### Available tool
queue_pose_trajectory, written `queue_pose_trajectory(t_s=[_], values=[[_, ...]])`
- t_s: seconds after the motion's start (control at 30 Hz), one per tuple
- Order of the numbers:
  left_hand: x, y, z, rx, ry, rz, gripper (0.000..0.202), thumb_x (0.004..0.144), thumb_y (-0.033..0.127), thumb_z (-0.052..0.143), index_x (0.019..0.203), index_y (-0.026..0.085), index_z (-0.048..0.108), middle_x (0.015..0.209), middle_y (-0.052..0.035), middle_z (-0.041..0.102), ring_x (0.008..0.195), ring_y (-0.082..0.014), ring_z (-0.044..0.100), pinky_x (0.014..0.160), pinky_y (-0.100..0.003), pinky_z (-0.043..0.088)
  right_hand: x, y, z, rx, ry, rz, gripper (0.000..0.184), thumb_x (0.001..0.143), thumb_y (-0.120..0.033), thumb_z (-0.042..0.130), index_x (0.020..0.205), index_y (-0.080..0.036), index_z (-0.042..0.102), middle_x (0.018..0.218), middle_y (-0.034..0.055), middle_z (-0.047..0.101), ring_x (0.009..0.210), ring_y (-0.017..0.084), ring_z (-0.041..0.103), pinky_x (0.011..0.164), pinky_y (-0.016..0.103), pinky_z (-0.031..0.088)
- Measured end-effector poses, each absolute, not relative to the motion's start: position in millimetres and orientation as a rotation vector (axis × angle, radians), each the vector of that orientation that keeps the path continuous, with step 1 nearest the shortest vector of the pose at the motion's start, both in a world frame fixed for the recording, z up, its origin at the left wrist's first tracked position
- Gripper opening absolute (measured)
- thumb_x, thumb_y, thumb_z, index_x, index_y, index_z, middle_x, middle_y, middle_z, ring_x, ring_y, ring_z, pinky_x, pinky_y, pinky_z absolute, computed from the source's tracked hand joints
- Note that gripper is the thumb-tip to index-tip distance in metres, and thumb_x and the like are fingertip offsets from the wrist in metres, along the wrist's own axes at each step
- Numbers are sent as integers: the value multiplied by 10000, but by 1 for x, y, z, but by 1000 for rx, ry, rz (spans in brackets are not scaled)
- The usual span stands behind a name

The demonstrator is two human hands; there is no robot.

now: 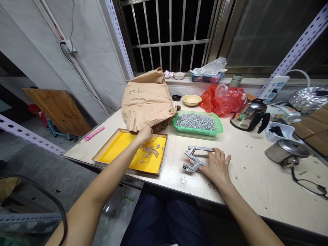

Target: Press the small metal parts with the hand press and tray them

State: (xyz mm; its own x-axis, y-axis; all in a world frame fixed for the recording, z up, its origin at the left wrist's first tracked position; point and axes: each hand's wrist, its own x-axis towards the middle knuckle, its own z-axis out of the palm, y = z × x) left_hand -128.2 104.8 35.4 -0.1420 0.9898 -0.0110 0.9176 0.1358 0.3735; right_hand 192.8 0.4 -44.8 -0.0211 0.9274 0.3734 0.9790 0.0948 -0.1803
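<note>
My left hand (145, 134) is closed at the mouth of a brown paper bag (146, 100), above the far side of a shallow tray (107, 146) lined in yellow. Its fingertips are hidden, so I cannot tell what they hold. Small shiny metal pieces (151, 152) lie scattered on the yellow lining below. Around the handles of grey spring-loaded hand pliers (195, 163), my right hand (217, 166) has its thumb low and fingers on the upper handle. The pliers rest on the table with their jaws toward the tray.
A green basket (219, 128) full of small metal parts stands behind the pliers. Behind it are a cream bowl (191, 100) and a red plastic bag (222, 99). A kettle (249, 116), a metal pot (284, 153) and glasses (311, 184) sit right; a pink cutter (94, 133) lies left.
</note>
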Motion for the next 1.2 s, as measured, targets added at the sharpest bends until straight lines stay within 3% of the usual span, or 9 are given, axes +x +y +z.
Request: queue_pose_trajectory(t_s=[0.1, 0.37, 0.5, 0.67, 0.8, 0.93, 1.1, 1.2], values=[[-134, 95, 25, 1972, 2144, 215, 100, 589, 112, 551, 616, 152, 638, 738, -112, 659, 811, -238, 590, 697, -251, 400, 194, 0, -45, -1883, -1997, -181, 778, 663, -748, 353, 1022, -88, 555, 1189, 211, 436, 1145, 356, 329, 946, 667, 117], [-142, 97, 21, 2285, 1979, 270, 338, 689, 131, 430, 911, 176, 681, 1000, -88, 654, 940, -208, 582, 801, -250, 415, 194, 1, -48, -1902, -2023, -172, 748, 659, -718, 398, 1041, -93, 551, 1202, 201, 426, 1162, 349, 312, 954, 653, 131], [-145, 96, 23, 2205, 2025, 353, 288, 698, 155, 422, 818, 167, 684, 852, -68, 677, 829, -199, 603, 721, -248, 428, 195, 1, -49, -1904, -2020, -163, 740, 654, -712, 417, 1041, -96, 552, 1203, 204, 427, 1161, 351, 313, 949, 651, 144], [-140, 86, 16, 2272, 1868, 345, 259, 699, 288, 514, 879, 161, 651, 841, -62, 660, 760, -197, 596, 645, -254, 418, 196, 0, -50, -1889, -2031, -158, 730, 656, -703, 429, 1059, -106, 544, 1204, 201, 427, 1164, 346, 310, 946, 651, 152], [-144, 84, 10, 2243, 2083, 146, 174, 698, 185, 479, 727, 139, 645, 753, -104, 645, 744, -230, 596, 618, -280, 404, 197, 0, -50, -1909, -2028, -154, 722, 649, -699, 444, 1051, -108, 548, 1198, 191, 431, 1151, 341, 320, 944, 650, 163], [-164, 74, 17, 2186, 2285, 202, 205, 703, 155, 465, 796, 116, 644, 844, -143, 642, 810, -255, 590, 650, -303, 409, 198, 1, -51, -1902, -2030, -144, 725, 653, -694, 437, 1058, -103, 543, 1201, 202, 423, 1161, 349, 309, 940, 659, 163], [-172, 40, 28, 2201, 1844, 318, 253, 734, 354, 541, 793, 132, 648, 790, -80, 643, 734, -198, 579, 652, -282, 427, 199, 2, -54, -1896, -2040, -129, 743, 642, -706, 434, 1053, -99, 547, 1193, 209, 418, 1154, 359, 312, 938, 660, 164], [-158, 20, 24, 2297, 1599, 380, 350, 742, 426, 553, 930, 148, 654, 911, -84, 636, 828, -198, 573, 748, -296, 431, 199, 2, -53, -1905, -2047, -128, 739, 640, -706, 436, 1043, -98, 554, 1193, 209, 417, 1150, 360, 314, 937, 657, 169]])
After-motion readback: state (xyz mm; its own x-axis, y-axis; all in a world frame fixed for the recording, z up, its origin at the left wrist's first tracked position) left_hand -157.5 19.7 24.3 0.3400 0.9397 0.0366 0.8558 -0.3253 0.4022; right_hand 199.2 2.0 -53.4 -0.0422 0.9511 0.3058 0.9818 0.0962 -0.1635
